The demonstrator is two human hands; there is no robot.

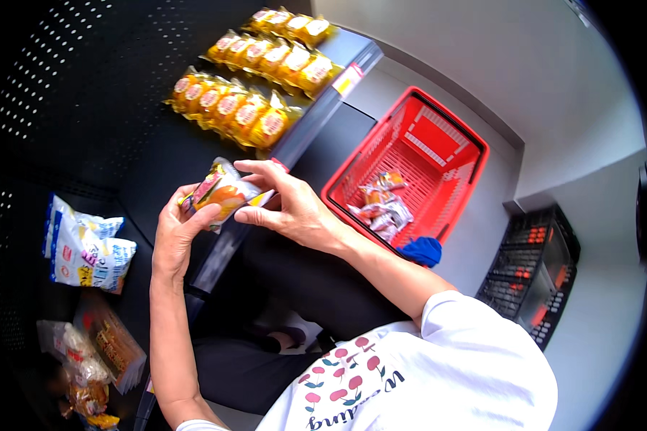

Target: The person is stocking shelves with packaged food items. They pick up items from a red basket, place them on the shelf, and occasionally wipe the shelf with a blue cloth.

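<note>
My left hand grips a small packaged snack in a printed wrapper, thumb across its front. Around the right end of that wrapper, the thumb and fingers of my right hand are spread; whether they touch it I cannot tell. Both hands are over the front edge of a black shelf. Beyond them on the shelf lie rows of yellow-wrapped snack cakes, the nearest row just past the held packet.
Right of the shelf, a red shopping basket on the floor holds several small wrapped packets; blue cloth hangs at its rim. White-and-blue bags and flat brown packs sit at left. Black crates stand by the wall.
</note>
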